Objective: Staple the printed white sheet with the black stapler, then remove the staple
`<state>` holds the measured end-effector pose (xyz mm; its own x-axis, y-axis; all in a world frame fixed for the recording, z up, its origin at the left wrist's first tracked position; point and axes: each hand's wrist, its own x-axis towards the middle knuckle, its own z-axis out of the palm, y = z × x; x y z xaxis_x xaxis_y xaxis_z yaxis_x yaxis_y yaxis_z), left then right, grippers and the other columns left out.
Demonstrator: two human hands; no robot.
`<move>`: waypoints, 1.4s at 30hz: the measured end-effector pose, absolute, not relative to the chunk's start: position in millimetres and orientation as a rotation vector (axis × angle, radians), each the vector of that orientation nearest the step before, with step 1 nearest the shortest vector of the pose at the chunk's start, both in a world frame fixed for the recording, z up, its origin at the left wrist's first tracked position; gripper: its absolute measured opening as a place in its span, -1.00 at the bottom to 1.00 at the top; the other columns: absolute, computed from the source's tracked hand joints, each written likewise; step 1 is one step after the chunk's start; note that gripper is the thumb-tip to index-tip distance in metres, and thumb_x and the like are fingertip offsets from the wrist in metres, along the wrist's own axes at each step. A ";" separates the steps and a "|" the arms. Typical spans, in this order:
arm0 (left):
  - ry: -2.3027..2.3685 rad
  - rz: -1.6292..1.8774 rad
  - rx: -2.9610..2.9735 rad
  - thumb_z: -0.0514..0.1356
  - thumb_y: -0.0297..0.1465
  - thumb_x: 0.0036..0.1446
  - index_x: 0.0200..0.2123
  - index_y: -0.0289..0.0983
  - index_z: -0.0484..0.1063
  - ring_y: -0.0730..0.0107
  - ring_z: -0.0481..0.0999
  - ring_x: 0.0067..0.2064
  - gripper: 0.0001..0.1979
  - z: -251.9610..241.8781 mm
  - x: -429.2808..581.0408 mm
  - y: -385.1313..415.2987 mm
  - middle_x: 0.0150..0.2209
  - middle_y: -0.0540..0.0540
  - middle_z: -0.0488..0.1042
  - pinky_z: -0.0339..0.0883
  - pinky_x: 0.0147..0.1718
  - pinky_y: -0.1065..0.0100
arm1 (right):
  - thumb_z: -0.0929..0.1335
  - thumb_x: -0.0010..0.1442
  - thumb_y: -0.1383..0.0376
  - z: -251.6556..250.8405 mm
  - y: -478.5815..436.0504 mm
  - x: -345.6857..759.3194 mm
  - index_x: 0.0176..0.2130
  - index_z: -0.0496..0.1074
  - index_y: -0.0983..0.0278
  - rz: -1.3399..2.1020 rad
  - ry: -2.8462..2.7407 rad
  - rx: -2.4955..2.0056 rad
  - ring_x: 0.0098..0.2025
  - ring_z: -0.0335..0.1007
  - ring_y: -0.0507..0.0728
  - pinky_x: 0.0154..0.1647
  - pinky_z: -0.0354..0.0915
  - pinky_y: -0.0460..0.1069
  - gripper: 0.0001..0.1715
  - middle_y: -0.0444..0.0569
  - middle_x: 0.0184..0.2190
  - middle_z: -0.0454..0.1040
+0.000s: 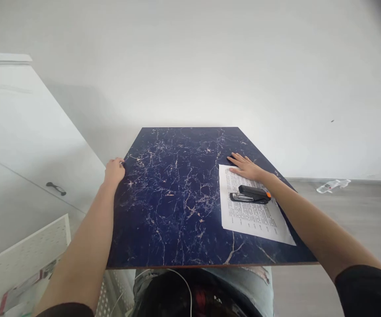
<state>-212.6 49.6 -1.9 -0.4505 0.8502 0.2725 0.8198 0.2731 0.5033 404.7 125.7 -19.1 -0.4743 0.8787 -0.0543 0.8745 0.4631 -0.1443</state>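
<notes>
A dark blue marble-patterned table point(170, 189) stands in front of me. My left hand point(114, 171) is at its left edge, with the fingers curled round the edge and partly hidden. My right hand point(247, 168) lies flat, fingers spread, on the table top and over the upper part of some printed paper point(253, 220). On the paper, just below my right hand, lies a black stapler point(250, 195) with an orange part at its right end. Neither the stapler nor the paper is gripped.
A white cabinet point(28, 132) with a dark handle point(56, 189) stands to the left. Below it is a white perforated basket point(28, 242) with items in it. A white wall point(190, 66) rises behind the table. Clear plastic point(333, 186) lies on the floor at right. A white cable point(185, 281) crosses my lap.
</notes>
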 end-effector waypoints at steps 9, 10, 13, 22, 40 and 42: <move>2.561 0.815 1.367 0.09 -0.52 0.19 0.01 -0.30 0.46 -0.10 0.48 0.19 -0.66 -13.8 -214.1 50.8 0.09 -0.40 0.53 0.32 0.16 0.01 | -0.01 0.37 -0.30 -23.9 132.2 347.8 0.55 -0.25 0.10 0.204 -2.694 -1.576 0.56 -0.50 0.38 0.49 -0.44 0.44 0.00 -0.03 0.56 -0.41; 2.559 0.818 1.370 0.08 -0.52 0.19 0.01 -0.30 0.46 -0.09 0.48 0.19 -0.66 -14.8 -214.3 51.2 0.10 -0.40 0.52 0.32 0.16 0.01 | -0.01 0.37 -0.30 -23.5 133.5 331.3 0.55 -0.24 0.09 0.202 -2.712 -1.544 0.56 -0.49 0.39 0.48 -0.44 0.44 0.00 -0.03 0.56 -0.40; 2.543 0.832 1.376 0.07 -0.52 0.19 0.01 -0.31 0.46 -0.09 0.49 0.19 -0.66 -16.2 -216.3 51.2 0.09 -0.41 0.53 0.31 0.17 0.00 | -0.02 0.36 -0.32 -21.3 136.4 275.6 0.55 -0.17 0.09 0.210 -2.754 -1.464 0.56 -0.47 0.42 0.47 -0.45 0.45 0.01 -0.01 0.56 -0.38; 2.512 0.869 1.357 0.09 -0.54 0.14 0.02 -0.32 0.45 -0.09 0.49 0.18 -0.63 -20.2 -222.2 53.3 0.08 -0.42 0.52 0.32 0.16 0.00 | 0.00 0.37 -0.33 -10.2 133.4 109.5 0.55 -0.18 0.17 0.394 -2.649 -1.546 0.56 -0.57 0.42 0.38 -0.53 0.58 0.04 0.10 0.56 -0.44; 2.473 0.920 1.355 0.09 -0.54 0.13 -0.01 -0.34 0.44 -0.13 0.50 0.15 -0.66 -20.8 -222.8 52.6 0.10 -0.48 0.47 0.32 0.14 -0.03 | 0.09 0.49 -0.10 4.5 106.9 12.4 0.46 0.12 0.28 0.504 -2.469 -1.083 0.55 -0.30 0.39 0.44 -0.40 0.53 -0.21 0.09 0.54 -0.09; 2.475 0.919 1.361 0.09 -0.54 0.13 -0.02 -0.35 0.45 -0.14 0.50 0.15 -0.66 -20.6 -222.6 52.5 0.08 -0.48 0.49 0.31 0.14 -0.02 | 0.04 0.51 -0.07 14.3 100.6 19.9 0.32 0.35 0.30 0.584 -2.330 -1.042 0.46 0.04 0.37 0.45 -0.11 0.39 -0.26 0.14 0.40 0.26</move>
